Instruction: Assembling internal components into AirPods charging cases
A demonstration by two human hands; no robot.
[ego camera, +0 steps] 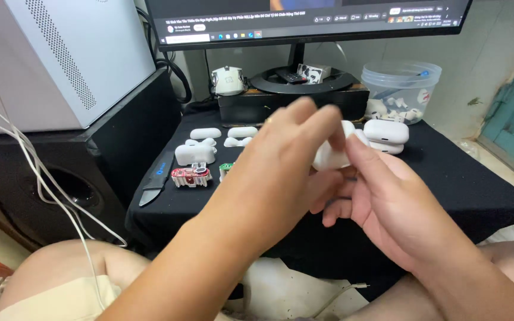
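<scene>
Both hands are raised together above the black-draped table (459, 184), in front of the dark monitor stand (295, 80): the left hand (287, 166) arches over with fingers curled and blurred, and the right hand (382, 202) lies palm-up with its thumb pressing upward. Right of the monitor stand, a clear round plastic tub (401, 89) holds a heap of small white earbud parts. The small white rounded plastic earbud case (331, 156) sits between the two hands, clamped in the right grip between thumb and fingers, while the left fingertips close on its top; a second white case (386, 135) rests on the table just behind.
</scene>
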